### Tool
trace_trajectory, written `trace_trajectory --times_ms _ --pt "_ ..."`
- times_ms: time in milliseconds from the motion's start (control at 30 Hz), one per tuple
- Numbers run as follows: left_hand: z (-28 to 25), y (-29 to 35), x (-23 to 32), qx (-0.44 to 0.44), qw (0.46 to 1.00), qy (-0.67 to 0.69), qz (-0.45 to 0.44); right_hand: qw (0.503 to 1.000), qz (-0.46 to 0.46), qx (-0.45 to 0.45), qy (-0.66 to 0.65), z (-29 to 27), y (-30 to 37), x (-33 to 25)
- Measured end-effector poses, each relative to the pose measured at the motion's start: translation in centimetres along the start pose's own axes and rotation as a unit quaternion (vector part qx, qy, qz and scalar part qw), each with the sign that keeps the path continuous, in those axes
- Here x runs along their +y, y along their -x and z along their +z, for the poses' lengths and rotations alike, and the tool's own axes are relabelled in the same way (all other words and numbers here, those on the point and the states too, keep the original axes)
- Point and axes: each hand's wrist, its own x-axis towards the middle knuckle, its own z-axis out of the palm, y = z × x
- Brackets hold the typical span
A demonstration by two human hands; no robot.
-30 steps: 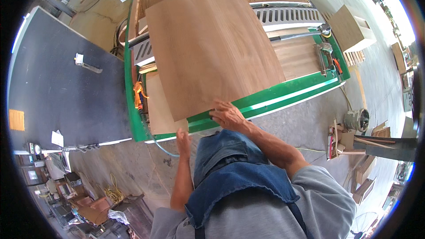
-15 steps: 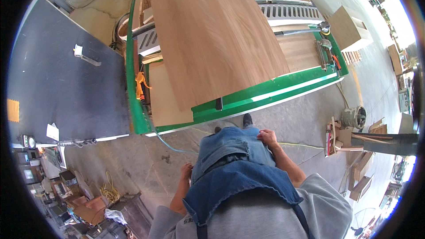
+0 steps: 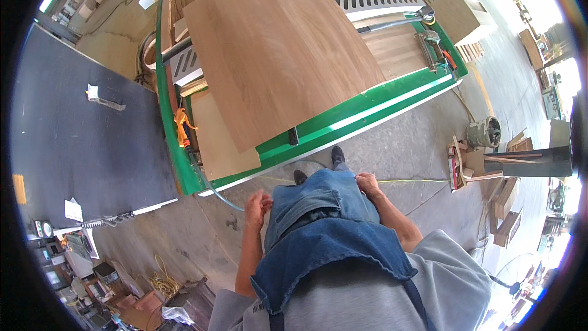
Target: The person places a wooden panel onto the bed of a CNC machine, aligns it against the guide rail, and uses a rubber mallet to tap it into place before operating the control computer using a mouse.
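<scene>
Beside the left edge of a blue denim apron (image 3: 309, 208) my left hand (image 3: 258, 205) is raised, its fingers loosely bent and apart, holding nothing that shows. My right hand (image 3: 367, 184) lies against the apron's right edge. Its fingers are curled closed, and what they hold, if anything, is hidden. In front of me a large wood-grain panel (image 3: 282, 61) rests tilted across a green-framed workbench (image 3: 343, 122). Both hands are apart from the panel. Under its near left corner shows a paler board (image 3: 220, 141).
An orange air blow gun (image 3: 182, 125) with a hose lies on the bench's left side. Clamps (image 3: 432, 49) sit at its right end. To the left stands a dark table (image 3: 92, 141). A bucket (image 3: 484, 132) and scrap wood (image 3: 465, 162) are on the floor at right.
My left hand has risen forward from beside the apron. My right hand has stayed at the apron's edge. The bench and panel have shifted slightly left in view as I moved.
</scene>
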Motion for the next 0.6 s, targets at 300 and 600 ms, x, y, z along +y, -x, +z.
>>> trace_trajectory --times_ms 300,600 --pt "6.8 -0.4 9.9 -0.087 0.989 0.103 0.063 0.995 -0.046 0.0 0.086 0.1 -0.9 -0.3" --pt "9.7 -4.5 12.7 -0.12 0.923 0.36 0.06 1.0 -0.019 -0.017 0.009 -0.6 -1.2 -2.4"
